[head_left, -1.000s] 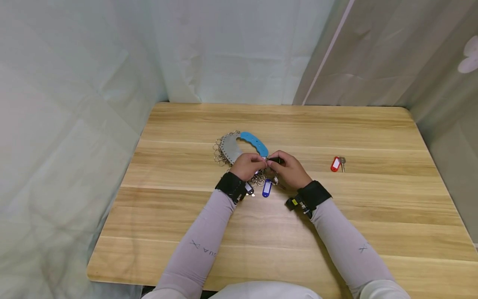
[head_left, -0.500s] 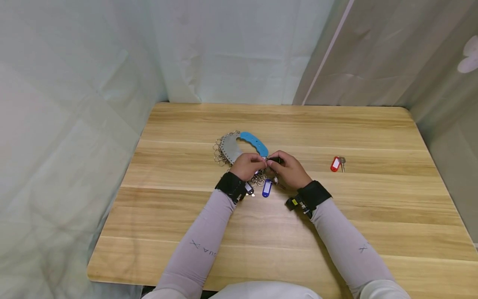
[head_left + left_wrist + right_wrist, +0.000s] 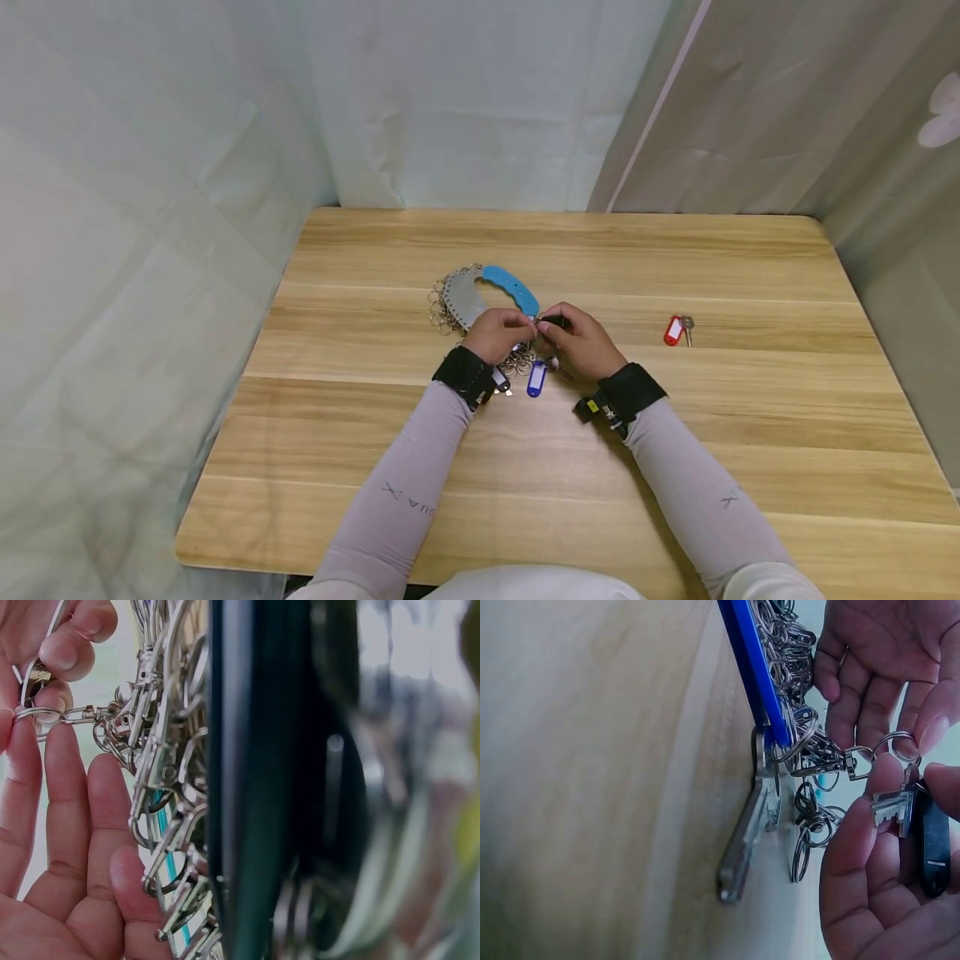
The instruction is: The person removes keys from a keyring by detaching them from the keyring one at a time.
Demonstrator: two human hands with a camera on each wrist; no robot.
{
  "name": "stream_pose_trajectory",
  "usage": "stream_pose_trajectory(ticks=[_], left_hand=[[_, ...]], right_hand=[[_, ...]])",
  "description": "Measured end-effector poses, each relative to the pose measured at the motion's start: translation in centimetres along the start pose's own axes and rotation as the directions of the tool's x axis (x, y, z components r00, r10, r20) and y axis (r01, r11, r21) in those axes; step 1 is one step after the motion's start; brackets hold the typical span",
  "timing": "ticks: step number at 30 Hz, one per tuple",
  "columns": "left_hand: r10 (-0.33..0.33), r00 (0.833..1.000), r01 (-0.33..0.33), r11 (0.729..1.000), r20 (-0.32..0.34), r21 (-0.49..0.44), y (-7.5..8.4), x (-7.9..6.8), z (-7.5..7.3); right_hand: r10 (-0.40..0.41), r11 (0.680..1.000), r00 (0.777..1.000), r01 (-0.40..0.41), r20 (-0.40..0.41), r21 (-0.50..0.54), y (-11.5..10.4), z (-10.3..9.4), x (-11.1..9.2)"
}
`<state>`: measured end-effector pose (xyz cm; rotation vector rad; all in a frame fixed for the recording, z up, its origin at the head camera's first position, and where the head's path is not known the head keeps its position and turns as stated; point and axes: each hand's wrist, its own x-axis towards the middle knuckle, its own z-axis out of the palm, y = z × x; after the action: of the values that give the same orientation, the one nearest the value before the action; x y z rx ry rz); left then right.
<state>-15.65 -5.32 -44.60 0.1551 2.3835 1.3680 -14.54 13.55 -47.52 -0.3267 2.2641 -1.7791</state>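
Observation:
My left hand (image 3: pixel 498 333) pinches a small metal split ring (image 3: pixel 892 741), which hangs from a clasp on a large key holder. The holder has a grey curved plate (image 3: pixel 463 298), a blue handle (image 3: pixel 512 286) and many small hooks and rings along its rim. Against that ring, my right hand (image 3: pixel 588 343) holds a key (image 3: pixel 891 807) with a black key tag (image 3: pixel 934 844). In the right wrist view the key's head lies at the ring; whether it is threaded on I cannot tell. Below the hands, a blue key tag (image 3: pixel 536 378) hangs from the holder with a key (image 3: pixel 744 844).
A red key tag (image 3: pixel 673 330) with a key (image 3: pixel 688 330) lies on the wooden table (image 3: pixel 750 433) to the right. A dark key tag (image 3: pixel 501 380) sits by my left wrist; a dark shape fills much of the left wrist view. Curtains (image 3: pixel 480 100) hang behind the table.
Both hands stay at the ring, with only a very slight shift of the fingers. The key holder and the red-tagged key lie as before.

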Motion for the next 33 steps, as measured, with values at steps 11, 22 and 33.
stream_pose_trajectory(ticks=[11, 22, 33], left_hand=[[-0.011, 1.0, 0.011, 1.0, 0.002, 0.013, 0.16, -0.16, 0.05], [-0.032, 0.999, 0.032, 0.999, 0.002, 0.014, 0.12, -0.03, 0.02], [-0.044, 0.999, 0.044, 0.999, -0.003, 0.017, 0.1, -0.06, 0.0]], right_hand=[[0.013, 0.999, 1.0, -0.013, -0.01, -0.038, 0.13, -0.08, 0.03], [0.008, 1.0, 1.0, -0.008, -0.007, -0.015, -0.09, -0.11, -0.02], [0.001, 1.0, 1.0, -0.001, -0.003, -0.002, -0.11, 0.01, 0.01]])
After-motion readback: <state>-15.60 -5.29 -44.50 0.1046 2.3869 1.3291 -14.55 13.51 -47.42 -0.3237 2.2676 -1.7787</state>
